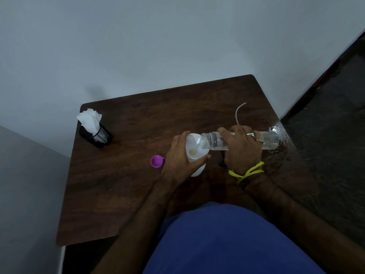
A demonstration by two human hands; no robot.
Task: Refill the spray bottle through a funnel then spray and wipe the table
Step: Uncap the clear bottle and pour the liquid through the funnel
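My left hand [180,157] grips a white funnel [194,148] that sits in the mouth of a white spray bottle [198,171], which stands on the dark wooden table [118,184]. A clear plastic water bottle [273,140] lies nearly level in my right hand [241,147], its open mouth over the funnel's rim. A little water shows inside the clear bottle. The spray head's thin dip tube [238,113] curves across the table behind my right hand; the black part [222,164] under my wrist is mostly hidden.
A purple cap [157,161] lies left of the funnel. A black mesh cup [96,135] with white tissues [89,119] stands at the table's far left corner. Water droplets [276,128] glisten near the right edge. Walls border the table behind and left.
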